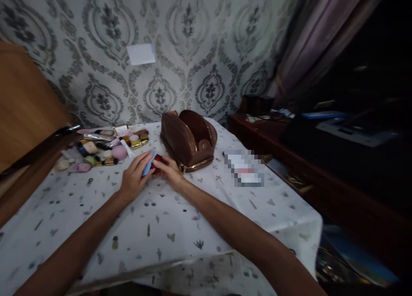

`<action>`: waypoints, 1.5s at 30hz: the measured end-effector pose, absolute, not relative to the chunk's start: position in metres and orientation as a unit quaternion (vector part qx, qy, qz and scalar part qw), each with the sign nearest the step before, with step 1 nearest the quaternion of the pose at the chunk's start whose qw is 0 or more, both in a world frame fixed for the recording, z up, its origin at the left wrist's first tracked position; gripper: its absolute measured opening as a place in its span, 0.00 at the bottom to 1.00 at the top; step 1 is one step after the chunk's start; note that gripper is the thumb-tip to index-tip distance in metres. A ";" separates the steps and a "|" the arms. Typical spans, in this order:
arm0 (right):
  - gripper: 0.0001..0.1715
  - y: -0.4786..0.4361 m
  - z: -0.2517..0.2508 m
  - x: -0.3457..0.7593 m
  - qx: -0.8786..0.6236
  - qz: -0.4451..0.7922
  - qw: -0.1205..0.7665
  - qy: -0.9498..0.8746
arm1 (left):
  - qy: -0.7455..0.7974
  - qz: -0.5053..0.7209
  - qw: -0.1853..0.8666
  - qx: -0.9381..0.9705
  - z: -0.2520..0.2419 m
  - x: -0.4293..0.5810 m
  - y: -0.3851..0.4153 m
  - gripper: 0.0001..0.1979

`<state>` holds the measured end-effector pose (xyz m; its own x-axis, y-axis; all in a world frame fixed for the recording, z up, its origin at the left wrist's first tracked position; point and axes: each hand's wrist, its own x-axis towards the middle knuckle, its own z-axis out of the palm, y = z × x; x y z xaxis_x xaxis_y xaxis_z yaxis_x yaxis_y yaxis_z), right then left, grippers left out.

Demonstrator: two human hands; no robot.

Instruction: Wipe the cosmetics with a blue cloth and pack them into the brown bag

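Both hands meet over the table, just in front of a brown toiletry bag (175, 135) whose zipped top gapes wide. My left hand (133, 178) is closed around a light blue cloth (149, 163). Beside it, my right hand (172, 173) grips a small dark red item (157, 160); its kind is hard to make out, and the fingers partly cover it. The cloth and the red item touch. Left of the bag lies a heap of cosmetics, among them a pink makeup sponge (119, 152) and a white tube (127, 147).
A white tablecloth (154, 227) with small printed plants covers the table. To the right of the bag lies a blurred-out flat object (244, 169). A dark red desk (247, 130) with an open drawer adjoins on the right; a wooden panel (28, 102) stands at the left.
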<state>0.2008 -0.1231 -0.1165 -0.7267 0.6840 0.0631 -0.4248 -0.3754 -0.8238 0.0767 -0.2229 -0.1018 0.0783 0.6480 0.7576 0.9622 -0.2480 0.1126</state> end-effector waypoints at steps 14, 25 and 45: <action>0.24 -0.122 -0.110 0.205 -0.095 0.854 0.313 -0.406 | -0.655 -0.351 0.206 -0.637 -0.100 0.072 -0.224 0.22; 0.24 -0.123 -0.110 0.203 -0.103 0.831 0.367 -0.405 | -0.705 -0.407 0.102 -0.572 -0.103 0.077 -0.223 0.12; 0.31 -0.117 -0.116 0.205 -0.205 0.636 0.476 -0.571 | -0.606 -0.419 0.179 -0.652 -0.100 0.086 -0.223 0.10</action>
<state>0.2046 -0.1168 -0.1156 -0.4631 0.8398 0.2834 -0.3717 0.1062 -0.9222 0.0860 -0.2234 -0.0999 -0.0860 0.6406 0.7631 0.9406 -0.2004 0.2742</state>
